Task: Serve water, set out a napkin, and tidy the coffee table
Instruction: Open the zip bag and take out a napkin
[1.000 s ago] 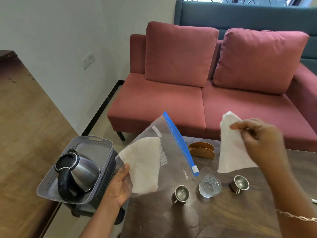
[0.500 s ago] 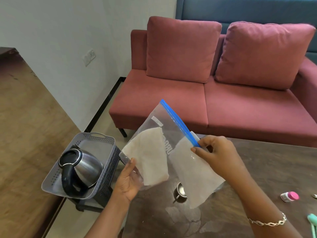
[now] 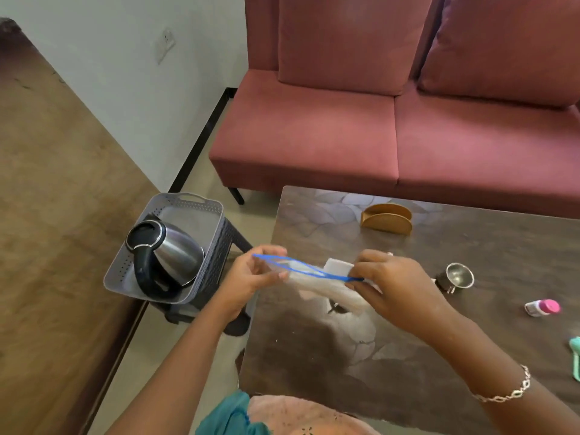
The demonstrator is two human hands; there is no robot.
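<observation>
Both hands hold a clear zip bag point(image 3: 317, 284) with a blue seal over the left part of the dark coffee table point(image 3: 408, 340). My left hand point(image 3: 251, 277) pinches the seal's left end, my right hand point(image 3: 392, 287) its right end. White napkins lie inside the bag, and a folded white napkin point(image 3: 337, 265) pokes out at the top by my right thumb. A steel cup point(image 3: 456, 276) stands to the right of my right hand. A wooden napkin holder point(image 3: 386, 218) sits at the table's far side. The steel kettle point(image 3: 166, 255) lies in a grey basket point(image 3: 188, 205) on a stool to the left.
A small white bottle with a pink cap point(image 3: 541, 307) lies at the table's right, and a mint-green object point(image 3: 576, 356) shows at the right edge. A red sofa point(image 3: 376, 136) stands behind the table. A wooden surface point(image 3: 47, 215) runs along the left.
The bag has dropped from upright in front of me to low over the table. My right hand put the napkin in, and both hands moved to the blue seal.
</observation>
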